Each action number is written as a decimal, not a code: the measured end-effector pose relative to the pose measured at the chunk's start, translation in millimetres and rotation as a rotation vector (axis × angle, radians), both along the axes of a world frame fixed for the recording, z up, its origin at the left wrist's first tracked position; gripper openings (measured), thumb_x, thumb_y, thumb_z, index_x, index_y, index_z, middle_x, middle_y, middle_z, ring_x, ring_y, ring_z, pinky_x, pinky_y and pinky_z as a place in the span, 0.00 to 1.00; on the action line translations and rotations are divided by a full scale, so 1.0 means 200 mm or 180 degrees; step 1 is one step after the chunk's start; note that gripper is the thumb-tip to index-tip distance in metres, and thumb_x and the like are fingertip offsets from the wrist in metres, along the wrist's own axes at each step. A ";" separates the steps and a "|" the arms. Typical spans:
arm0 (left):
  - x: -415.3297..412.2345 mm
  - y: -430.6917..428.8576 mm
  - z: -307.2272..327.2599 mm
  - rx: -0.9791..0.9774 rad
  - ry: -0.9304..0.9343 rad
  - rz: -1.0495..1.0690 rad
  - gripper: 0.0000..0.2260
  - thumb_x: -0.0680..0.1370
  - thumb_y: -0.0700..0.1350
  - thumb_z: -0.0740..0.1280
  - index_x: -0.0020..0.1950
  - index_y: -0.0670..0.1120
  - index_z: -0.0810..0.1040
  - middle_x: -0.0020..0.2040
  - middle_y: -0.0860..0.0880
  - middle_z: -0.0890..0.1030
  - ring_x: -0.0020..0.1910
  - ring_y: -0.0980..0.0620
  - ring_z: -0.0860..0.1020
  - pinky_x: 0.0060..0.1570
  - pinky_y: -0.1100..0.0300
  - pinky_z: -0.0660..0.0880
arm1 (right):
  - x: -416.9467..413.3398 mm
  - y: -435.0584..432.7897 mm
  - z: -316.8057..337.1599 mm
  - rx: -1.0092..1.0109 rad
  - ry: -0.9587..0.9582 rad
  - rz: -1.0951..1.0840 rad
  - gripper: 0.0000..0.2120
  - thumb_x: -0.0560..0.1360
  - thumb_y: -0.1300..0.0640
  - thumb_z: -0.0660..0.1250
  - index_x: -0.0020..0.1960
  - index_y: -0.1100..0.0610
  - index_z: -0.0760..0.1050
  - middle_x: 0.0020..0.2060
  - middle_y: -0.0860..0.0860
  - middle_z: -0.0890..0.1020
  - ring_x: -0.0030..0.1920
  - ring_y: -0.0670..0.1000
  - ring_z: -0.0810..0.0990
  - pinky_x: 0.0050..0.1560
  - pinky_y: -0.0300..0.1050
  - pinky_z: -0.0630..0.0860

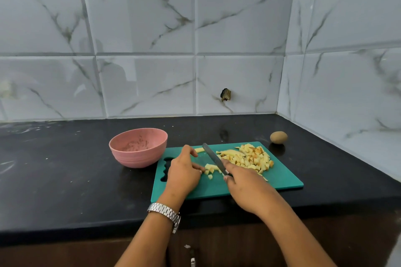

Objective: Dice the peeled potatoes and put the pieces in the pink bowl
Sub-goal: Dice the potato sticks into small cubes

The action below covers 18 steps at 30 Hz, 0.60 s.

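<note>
Right grip is closed round the knife handle. The blade runs away from me and slants left, w/ the tip toward the back edge of the cutting board. Left grip has curled fingertips holding down the left end of the potato strip, mid-board.

What matters for the next cut: the strip lies approx. left-right, its long axis crosses the blade, and its free end sits just beside the edge. Only a short stub shows btwn my left fingertips and the blade, so I'd guess few cuts remain on this one before those fingers must back off leftward. A couple of loose cubes lie just in front of the strip.

Diced pcs are heaped on the board's right half, on the knife-hand side. More uncut strips lie along the heap's back-left edge. The pink bowl stands on the tabletop just off the board's left end, nearer my left grip and well apart from the heap. No potato shows in it yet, only faint residue, so the transfer looks undone. Any scoop has to cross the whole board.
</note>
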<state>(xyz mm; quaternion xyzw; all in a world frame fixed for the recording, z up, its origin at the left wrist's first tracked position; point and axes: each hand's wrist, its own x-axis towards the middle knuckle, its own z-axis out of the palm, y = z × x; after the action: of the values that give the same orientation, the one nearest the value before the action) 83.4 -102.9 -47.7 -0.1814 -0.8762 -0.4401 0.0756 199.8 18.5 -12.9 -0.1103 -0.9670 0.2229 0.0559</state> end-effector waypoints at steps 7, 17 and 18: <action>-0.05 -0.10 0.04 0.0252 0.0117 0.0150 0.16 0.75 0.31 0.61 0.53 0.52 0.69 0.44 0.55 0.82 0.46 0.54 0.77 0.43 0.62 0.71 | 0.02 0.02 -0.02 -0.0488 0.0046 0.0519 0.23 0.84 0.49 0.55 0.78 0.39 0.57 0.59 0.41 0.77 0.44 0.42 0.72 0.49 0.41 0.75; -0.17 -0.01 0.05 -0.0902 0.0970 0.0464 0.16 0.75 0.35 0.61 0.62 0.46 0.68 0.58 0.47 0.72 0.58 0.46 0.70 0.55 0.56 0.68 | 0.03 0.04 -0.01 -0.0915 -0.0325 0.0612 0.21 0.85 0.49 0.55 0.77 0.38 0.59 0.33 0.45 0.73 0.25 0.39 0.71 0.26 0.31 0.68; -0.19 0.00 0.05 -0.1125 0.0939 0.0466 0.17 0.76 0.36 0.60 0.63 0.46 0.67 0.59 0.47 0.72 0.58 0.46 0.70 0.55 0.55 0.70 | 0.03 0.05 -0.02 -0.0910 -0.0319 0.0576 0.21 0.85 0.49 0.55 0.77 0.38 0.59 0.34 0.44 0.72 0.27 0.40 0.71 0.28 0.32 0.69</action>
<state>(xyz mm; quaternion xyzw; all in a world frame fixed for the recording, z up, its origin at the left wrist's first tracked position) 46.4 -101.9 -38.0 -0.1902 -0.9299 -0.2420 0.2016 205.0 28.8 -16.1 -0.0406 -0.9330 0.3565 -0.0289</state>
